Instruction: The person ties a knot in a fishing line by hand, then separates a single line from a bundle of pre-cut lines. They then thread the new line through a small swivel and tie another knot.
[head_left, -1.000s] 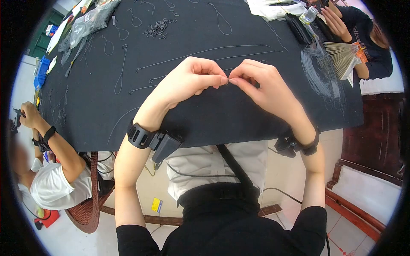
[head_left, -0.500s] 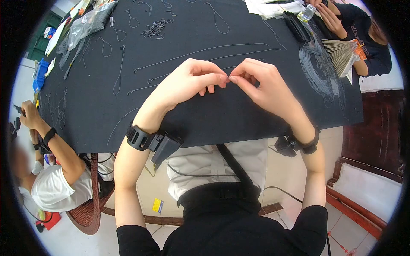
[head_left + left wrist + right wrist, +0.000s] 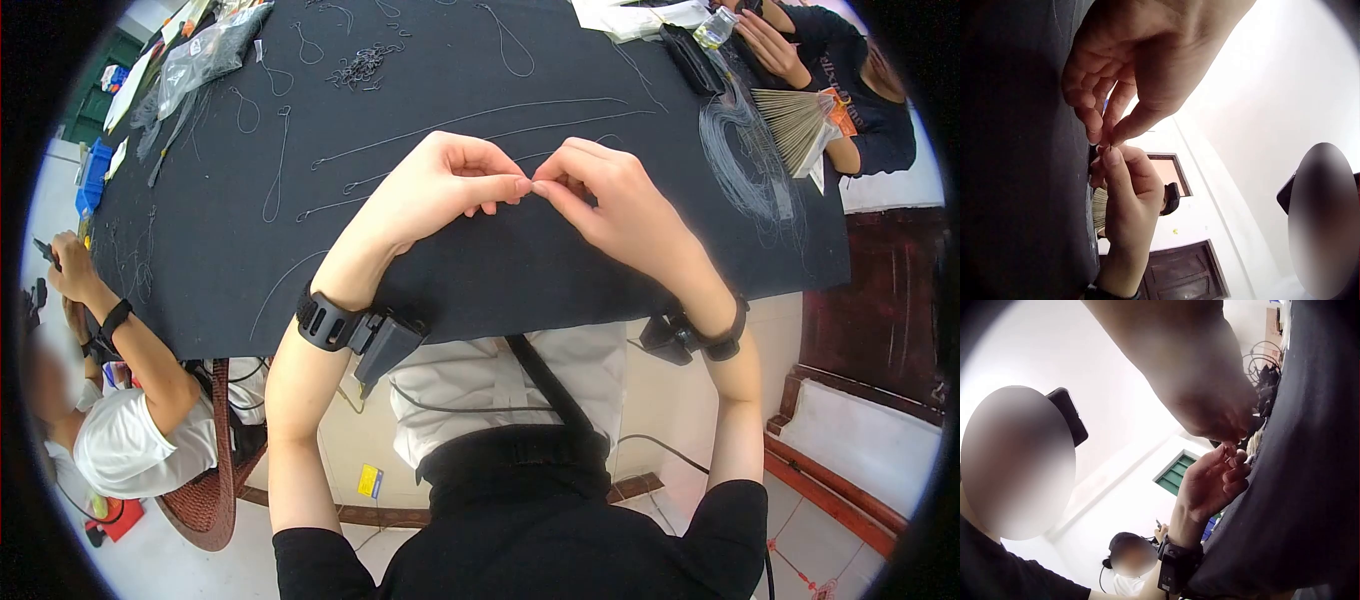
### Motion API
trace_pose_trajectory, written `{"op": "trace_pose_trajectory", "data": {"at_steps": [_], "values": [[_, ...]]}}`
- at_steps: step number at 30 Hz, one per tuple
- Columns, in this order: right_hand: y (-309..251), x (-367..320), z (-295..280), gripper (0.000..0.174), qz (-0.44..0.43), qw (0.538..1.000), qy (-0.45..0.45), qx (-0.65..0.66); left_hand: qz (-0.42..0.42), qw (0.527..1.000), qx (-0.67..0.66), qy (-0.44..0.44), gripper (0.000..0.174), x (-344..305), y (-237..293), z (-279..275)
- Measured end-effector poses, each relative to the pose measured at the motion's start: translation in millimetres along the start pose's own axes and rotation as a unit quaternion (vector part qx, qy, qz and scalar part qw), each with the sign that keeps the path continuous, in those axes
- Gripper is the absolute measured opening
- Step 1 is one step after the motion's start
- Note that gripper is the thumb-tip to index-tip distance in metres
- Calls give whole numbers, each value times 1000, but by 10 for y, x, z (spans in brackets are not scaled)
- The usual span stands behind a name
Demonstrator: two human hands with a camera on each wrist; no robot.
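Note:
Both hands meet fingertip to fingertip over the near part of the black-covered table (image 3: 480, 285). Thumb and forefinger of my left hand (image 3: 445, 188) pinch a tiny dark, thin piece (image 3: 1110, 148), mostly hidden by the fingertips. From the other side my right hand (image 3: 610, 190) pinches at the same spot, thumb against forefinger. In the right wrist view the left hand (image 3: 1210, 484) has its other fingers loosely curled. Just beyond the hands lie long thin wires (image 3: 450, 127) with small looped ends, partly covered by the left hand.
Several wire loops (image 3: 507, 45) and a heap of small dark metal links (image 3: 360, 67) lie farther back. At right are a coil of thin wire (image 3: 735, 150), a fan of thin sticks (image 3: 790, 125) and a black case (image 3: 690, 60). People sit at both sides.
The hands stay together at nearly the same place, with small shifts of the fingertips. The dark piece, faintly visible below the fingertips earlier, is now covered in the head view.

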State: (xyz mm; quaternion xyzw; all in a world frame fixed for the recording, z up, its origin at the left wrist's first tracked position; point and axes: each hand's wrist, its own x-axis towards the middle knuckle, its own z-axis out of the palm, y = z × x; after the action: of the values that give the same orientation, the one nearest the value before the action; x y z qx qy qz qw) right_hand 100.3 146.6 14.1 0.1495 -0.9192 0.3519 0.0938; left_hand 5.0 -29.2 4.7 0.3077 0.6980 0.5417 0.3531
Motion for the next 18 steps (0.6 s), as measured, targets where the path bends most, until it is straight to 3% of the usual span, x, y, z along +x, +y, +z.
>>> {"op": "trace_pose_trajectory", "data": {"at_steps": [18], "values": [[-6, -5, 6, 7, -4, 999, 19, 35, 11, 1000, -20, -2, 16, 10, -30, -9]]}}
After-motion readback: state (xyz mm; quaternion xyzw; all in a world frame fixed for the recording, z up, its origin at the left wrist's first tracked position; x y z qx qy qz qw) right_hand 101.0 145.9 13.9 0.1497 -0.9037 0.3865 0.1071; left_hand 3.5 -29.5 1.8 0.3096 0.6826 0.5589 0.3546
